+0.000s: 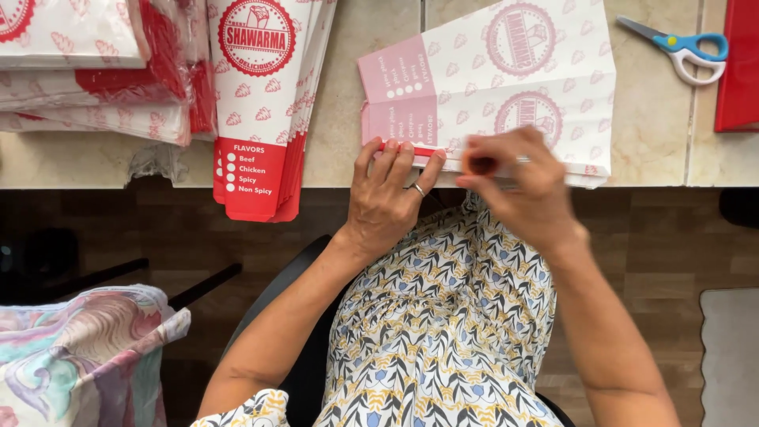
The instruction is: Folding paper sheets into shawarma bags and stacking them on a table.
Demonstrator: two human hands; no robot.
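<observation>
At six o'clock sits the person's lap in a leaf-patterned dress (443,332), above a dark chair (308,348); at eight o'clock lies a swirled pastel cloth (79,356). Just above the lap, at the near edge of the tiled counter (340,158), the left hand (387,202) lies flat with fingers spread and nearly straight, a ring on one finger, its fingertips pressing down on the near edge of the pink-printed paper sleeve (490,87); it grips nothing. At one o'clock of it, almost touching, the right hand (522,186) is blurred, its fingers curled and pinched around a small reddish object (481,165) that rests on the same near edge of the sleeve; what that object is cannot be told. The sleeve lies flat on the counter, running from centre toward two o'clock. At eleven o'clock of the left hand, a stack of red-and-white paper sleeves (265,103) hangs over the counter's edge. Farther, at ten o'clock, lie wrapped bundles of sleeves (95,79). At two o'clock, far off, lie blue-handled scissors (684,47) beside a red flat object (739,63)
</observation>
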